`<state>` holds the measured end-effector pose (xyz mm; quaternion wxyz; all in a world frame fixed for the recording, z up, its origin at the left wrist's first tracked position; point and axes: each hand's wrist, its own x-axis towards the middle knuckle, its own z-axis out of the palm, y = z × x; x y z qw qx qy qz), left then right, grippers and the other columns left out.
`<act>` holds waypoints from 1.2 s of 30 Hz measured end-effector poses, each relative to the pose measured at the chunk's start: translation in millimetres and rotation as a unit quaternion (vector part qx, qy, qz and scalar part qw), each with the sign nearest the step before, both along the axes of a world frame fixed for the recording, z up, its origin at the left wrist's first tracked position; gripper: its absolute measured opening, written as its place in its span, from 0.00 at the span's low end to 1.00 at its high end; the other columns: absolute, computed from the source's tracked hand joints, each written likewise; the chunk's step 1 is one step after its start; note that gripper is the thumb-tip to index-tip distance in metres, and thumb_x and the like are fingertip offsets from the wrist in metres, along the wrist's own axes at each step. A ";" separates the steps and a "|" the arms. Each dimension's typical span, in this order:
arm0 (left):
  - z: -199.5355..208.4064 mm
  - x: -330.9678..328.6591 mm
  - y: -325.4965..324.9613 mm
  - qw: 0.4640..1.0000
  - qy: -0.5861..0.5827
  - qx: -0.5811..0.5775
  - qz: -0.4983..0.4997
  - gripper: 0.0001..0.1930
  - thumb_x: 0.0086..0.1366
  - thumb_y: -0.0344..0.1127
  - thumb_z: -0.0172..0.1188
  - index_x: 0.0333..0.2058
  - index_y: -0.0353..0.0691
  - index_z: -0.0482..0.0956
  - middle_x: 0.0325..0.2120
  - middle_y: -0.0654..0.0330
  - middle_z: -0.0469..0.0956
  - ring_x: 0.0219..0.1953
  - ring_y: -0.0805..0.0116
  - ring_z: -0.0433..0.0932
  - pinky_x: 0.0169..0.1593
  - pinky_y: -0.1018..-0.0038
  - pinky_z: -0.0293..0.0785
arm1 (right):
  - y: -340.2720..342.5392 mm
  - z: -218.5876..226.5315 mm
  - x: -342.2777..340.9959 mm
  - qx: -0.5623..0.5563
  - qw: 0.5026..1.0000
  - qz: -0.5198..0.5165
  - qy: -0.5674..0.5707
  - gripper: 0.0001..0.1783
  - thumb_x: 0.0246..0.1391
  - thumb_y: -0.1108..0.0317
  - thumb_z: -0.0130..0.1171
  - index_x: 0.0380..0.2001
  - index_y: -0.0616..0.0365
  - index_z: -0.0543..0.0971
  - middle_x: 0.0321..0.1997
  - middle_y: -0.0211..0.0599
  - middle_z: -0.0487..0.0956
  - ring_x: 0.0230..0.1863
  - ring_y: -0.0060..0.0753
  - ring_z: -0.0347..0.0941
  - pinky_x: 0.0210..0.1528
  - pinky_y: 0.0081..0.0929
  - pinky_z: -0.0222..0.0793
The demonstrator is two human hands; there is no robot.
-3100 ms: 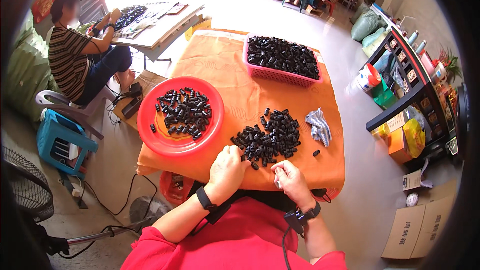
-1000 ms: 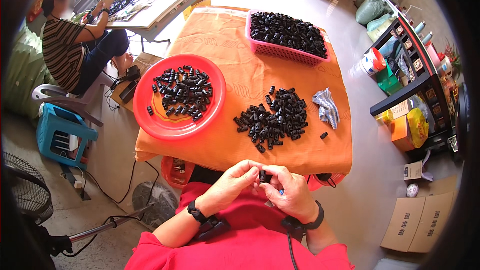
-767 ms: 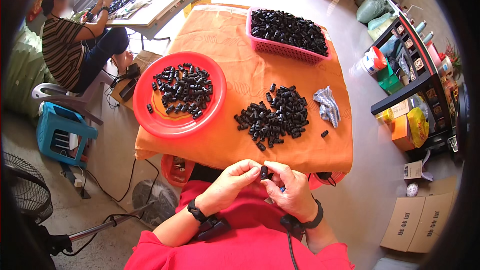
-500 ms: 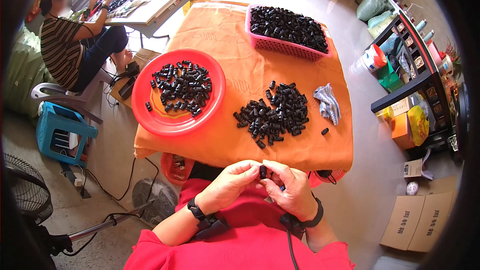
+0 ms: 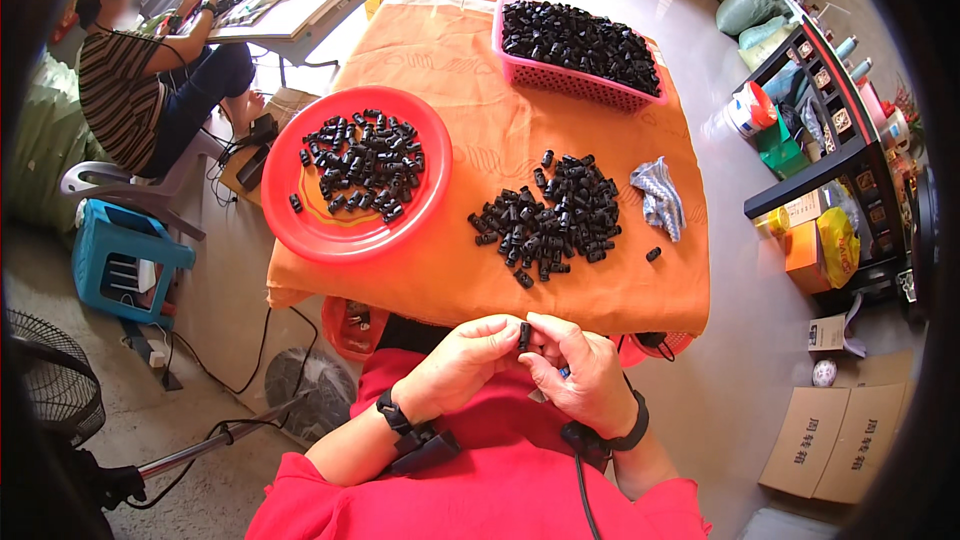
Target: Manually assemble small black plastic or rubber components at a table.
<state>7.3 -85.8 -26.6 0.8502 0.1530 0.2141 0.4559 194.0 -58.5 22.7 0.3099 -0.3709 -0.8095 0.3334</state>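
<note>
My left hand [image 5: 462, 365] and my right hand [image 5: 578, 372] meet over my lap, below the table's near edge. Both pinch one small black plastic part [image 5: 524, 336] between their fingertips. A loose pile of the same black parts [image 5: 552, 220] lies on the orange tablecloth [image 5: 470, 150] just beyond my hands. To the left of it a round red tray [image 5: 350, 230] holds more black parts. A pink basket [image 5: 570, 80] full of them stands at the far side.
A crumpled grey cloth [image 5: 660, 198] lies right of the pile, with one stray black part [image 5: 653, 254] near it. Another person [image 5: 140, 80] sits at a second table far left. A blue stool [image 5: 125, 260], a fan [image 5: 55, 390], shelves [image 5: 830, 130] and cardboard boxes [image 5: 845, 440] stand around.
Three seconds ago both hands reached into the pile on the table. They have since drawn back to my lap with one black part held between them and stay there.
</note>
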 end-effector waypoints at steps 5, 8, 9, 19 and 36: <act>3.9 2.1 -0.7 1.000 -0.017 -0.016 0.000 0.13 0.72 0.39 0.55 0.46 0.36 0.77 0.44 0.60 0.79 0.46 0.71 0.78 0.53 0.70 0.72 | -0.9 2.9 1.0 -0.003 1.000 0.002 0.003 0.23 0.52 0.73 0.67 0.51 0.62 0.74 0.28 0.39 0.80 0.26 0.36 0.79 0.29 0.29 0.74; 5.3 3.3 -2.3 1.000 0.004 -0.017 0.004 0.12 0.72 0.39 0.54 0.46 0.37 0.76 0.43 0.61 0.79 0.46 0.71 0.77 0.53 0.71 0.73 | -2.4 2.1 1.0 -0.042 0.998 -0.008 0.035 0.20 0.53 0.74 0.65 0.50 0.63 0.75 0.28 0.38 0.80 0.26 0.33 0.79 0.28 0.27 0.74; 4.5 3.6 -3.2 1.000 0.004 -0.017 0.004 0.12 0.72 0.39 0.54 0.46 0.37 0.76 0.43 0.61 0.79 0.46 0.71 0.77 0.53 0.71 0.73 | -3.1 3.8 0.8 -0.043 0.998 -0.008 0.035 0.20 0.53 0.74 0.65 0.50 0.63 0.75 0.28 0.38 0.80 0.26 0.33 0.79 0.28 0.27 0.74; 5.2 4.4 -6.1 0.994 0.104 0.021 -0.013 0.10 0.73 0.39 0.53 0.42 0.38 0.76 0.38 0.68 0.75 0.43 0.78 0.72 0.51 0.77 0.69 | -4.8 18.0 -0.8 -0.253 0.965 -0.037 0.062 0.06 0.63 0.73 0.57 0.42 0.61 0.75 0.27 0.34 0.81 0.23 0.16 0.76 0.24 0.18 0.71; 9.7 6.6 -3.9 0.996 0.085 -0.003 0.012 0.11 0.73 0.39 0.54 0.42 0.37 0.77 0.36 0.67 0.77 0.40 0.77 0.75 0.49 0.76 0.72 | -3.7 6.8 2.6 -0.073 0.997 -0.018 -0.012 0.22 0.49 0.74 0.69 0.49 0.59 0.75 0.24 0.35 0.78 0.22 0.26 0.75 0.26 0.24 0.70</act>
